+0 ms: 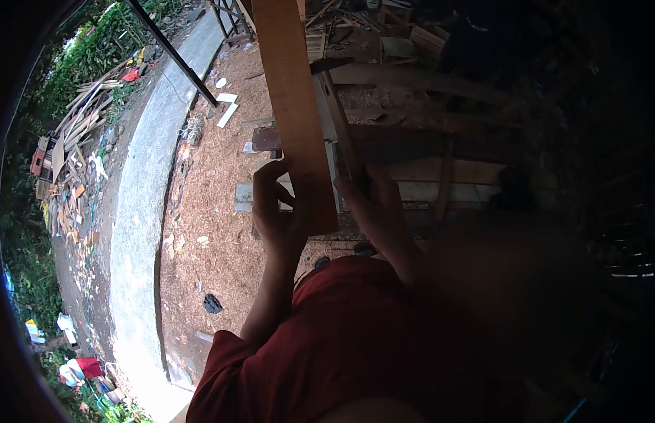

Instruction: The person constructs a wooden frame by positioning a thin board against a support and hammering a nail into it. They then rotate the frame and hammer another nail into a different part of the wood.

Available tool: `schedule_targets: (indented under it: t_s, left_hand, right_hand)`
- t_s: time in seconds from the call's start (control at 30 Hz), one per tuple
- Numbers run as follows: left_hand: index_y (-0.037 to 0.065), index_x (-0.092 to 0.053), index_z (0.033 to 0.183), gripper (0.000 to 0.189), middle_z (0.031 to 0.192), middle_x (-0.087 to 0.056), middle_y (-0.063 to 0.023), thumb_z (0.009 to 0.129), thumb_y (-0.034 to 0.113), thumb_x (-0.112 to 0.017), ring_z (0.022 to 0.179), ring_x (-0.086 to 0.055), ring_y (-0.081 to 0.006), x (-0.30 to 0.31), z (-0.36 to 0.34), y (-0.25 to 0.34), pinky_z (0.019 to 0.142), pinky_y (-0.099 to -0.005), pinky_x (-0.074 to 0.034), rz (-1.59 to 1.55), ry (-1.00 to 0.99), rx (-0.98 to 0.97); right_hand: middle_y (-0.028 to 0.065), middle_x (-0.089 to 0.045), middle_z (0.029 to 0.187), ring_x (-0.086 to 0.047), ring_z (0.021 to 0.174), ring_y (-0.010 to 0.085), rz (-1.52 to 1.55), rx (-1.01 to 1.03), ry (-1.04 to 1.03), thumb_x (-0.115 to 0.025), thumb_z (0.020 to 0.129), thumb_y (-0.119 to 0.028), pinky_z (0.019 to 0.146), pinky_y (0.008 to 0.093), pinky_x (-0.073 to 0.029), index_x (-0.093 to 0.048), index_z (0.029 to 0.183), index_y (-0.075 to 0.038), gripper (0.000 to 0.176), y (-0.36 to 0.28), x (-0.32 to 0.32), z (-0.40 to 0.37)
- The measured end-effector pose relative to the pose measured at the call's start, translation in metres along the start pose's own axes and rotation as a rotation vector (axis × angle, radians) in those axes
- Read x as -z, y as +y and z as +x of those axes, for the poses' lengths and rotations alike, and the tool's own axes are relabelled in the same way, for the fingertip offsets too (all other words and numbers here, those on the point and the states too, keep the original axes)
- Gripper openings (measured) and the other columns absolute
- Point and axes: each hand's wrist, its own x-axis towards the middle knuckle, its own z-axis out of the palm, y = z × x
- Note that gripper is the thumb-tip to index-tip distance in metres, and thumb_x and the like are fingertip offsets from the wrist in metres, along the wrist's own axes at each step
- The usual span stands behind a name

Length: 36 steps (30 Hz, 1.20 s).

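A long flat wooden board [292,92] stands up in front of me, its lower end close to my chest. My left hand [272,208] is closed on the board's left edge near that end, fingers curled. On the other side, my right hand [373,201] wraps the wooden handle of a hammer [341,120]. The hammer points away from me, alongside the board's right edge, with its dark head at the far end. The board covers part of my left hand's grip.
Planks and beams [419,171] lie across the shaded ground beyond my hands. Wood shavings [207,261] cover the floor to the left, beside a concrete strip [141,211]. A dark post [174,53] slants at the upper left, near a heap of scrap wood [77,134].
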Motion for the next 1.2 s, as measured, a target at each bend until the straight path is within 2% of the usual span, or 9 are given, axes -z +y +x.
schedule_targets:
  t_s: [0.5, 0.67, 0.8, 0.87, 0.9, 0.97, 1.0, 1.07, 1.2]
  left_hand:
    - [0.001, -0.063, 0.123, 0.032, 0.113, -0.068, -0.0064, 0.091, -0.004, -0.069, 0.070, -0.057, -0.0036, 0.009, 0.005, 0.000, 0.061, -0.0191, -0.045, -0.083, -0.063, 0.052]
    - [0.000, -0.055, 0.126, 0.033, 0.113, -0.066, -0.0099, 0.095, -0.007, -0.061, 0.090, -0.064, -0.0087, 0.009, 0.010, -0.015, 0.070, -0.0231, -0.051, -0.296, -0.099, 0.189]
    - [0.001, -0.052, 0.126, 0.034, 0.118, -0.063, -0.0129, 0.094, -0.009, -0.060, 0.101, -0.064, -0.0120, 0.010, 0.020, -0.037, 0.075, -0.0251, -0.052, -0.297, -0.167, 0.066]
    - [-0.002, -0.056, 0.123, 0.028, 0.129, -0.061, -0.0192, 0.095, -0.004, -0.060, 0.115, -0.062, -0.0228, 0.010, 0.022, -0.043, 0.094, -0.0349, -0.052, -0.276, -0.209, 0.007]
    - [-0.002, -0.056, 0.123, 0.028, 0.129, -0.061, -0.0192, 0.095, -0.004, -0.060, 0.115, -0.062, -0.0228, 0.011, 0.027, -0.042, 0.094, -0.0349, -0.052, -0.276, -0.207, 0.006]
    - [-0.006, -0.059, 0.125, 0.030, 0.140, -0.057, -0.0237, 0.099, 0.010, -0.056, 0.130, -0.054, -0.0339, 0.011, 0.039, -0.039, 0.113, -0.0451, -0.039, 0.067, -0.219, -0.278]
    - [-0.006, -0.059, 0.125, 0.030, 0.140, -0.057, -0.0237, 0.099, 0.010, -0.056, 0.130, -0.054, -0.0339, 0.010, 0.042, -0.039, 0.113, -0.0451, -0.039, 0.068, -0.217, -0.277]
    - [-0.005, -0.061, 0.130, 0.044, 0.148, -0.050, -0.0272, 0.098, 0.025, -0.054, 0.149, -0.035, -0.0408, 0.008, 0.047, -0.040, 0.125, -0.0507, -0.012, -0.035, -0.334, -0.321]
    - [-0.008, -0.057, 0.135, 0.053, 0.152, -0.046, -0.0289, 0.103, 0.032, -0.043, 0.153, -0.029, -0.0410, -0.003, 0.044, -0.051, 0.127, -0.0505, -0.001, -0.193, -0.426, -0.292]
  right_hand:
    - [-0.0019, -0.059, 0.083, -0.053, 0.072, 0.0044, -0.092, 0.072, -0.039, -0.075, 0.093, -0.021, 0.065, 0.0224, -0.044, -0.063, 0.110, -0.003, 0.027, -0.002, -0.005, 0.033]
    - [-0.0001, -0.062, 0.085, -0.058, 0.074, 0.0048, -0.081, 0.061, -0.051, -0.074, 0.093, -0.021, 0.065, 0.0234, -0.047, -0.063, 0.109, -0.002, 0.027, -0.010, -0.006, 0.032]
    - [-0.0003, -0.063, 0.084, -0.058, 0.072, 0.0047, -0.155, 0.233, -0.016, -0.075, 0.092, -0.020, 0.062, 0.0224, -0.047, -0.063, 0.110, -0.002, 0.028, -0.001, -0.008, 0.036]
    - [0.0001, -0.063, 0.084, -0.059, 0.071, 0.0046, -0.137, 0.185, -0.025, -0.075, 0.091, -0.019, 0.061, 0.0225, -0.047, -0.062, 0.110, -0.002, 0.028, -0.005, -0.009, 0.034]
    - [0.0001, -0.063, 0.084, -0.059, 0.071, 0.0046, -0.137, 0.186, -0.027, -0.075, 0.091, -0.019, 0.061, 0.0225, -0.047, -0.062, 0.110, -0.002, 0.028, -0.005, -0.009, 0.034]
    - [0.0003, -0.063, 0.083, -0.058, 0.069, 0.0049, -0.110, 0.141, -0.015, -0.076, 0.091, -0.019, 0.061, 0.0225, -0.047, -0.062, 0.110, -0.002, 0.029, -0.005, -0.009, 0.034]
    - [0.0003, -0.063, 0.083, -0.058, 0.069, 0.0049, -0.111, 0.141, -0.017, -0.076, 0.091, -0.019, 0.061, 0.0225, -0.047, -0.062, 0.110, -0.002, 0.029, -0.005, -0.010, 0.033]
    - [0.0009, -0.063, 0.084, -0.058, 0.070, 0.0048, -0.079, 0.105, -0.014, -0.076, 0.090, -0.019, 0.062, 0.0222, -0.047, -0.062, 0.109, -0.001, 0.029, -0.007, -0.011, 0.032]
    - [0.0009, -0.063, 0.084, -0.058, 0.073, 0.0046, -0.059, 0.099, -0.025, -0.077, 0.091, -0.019, 0.064, 0.0224, -0.047, -0.062, 0.109, -0.002, 0.029, -0.003, -0.008, 0.036]
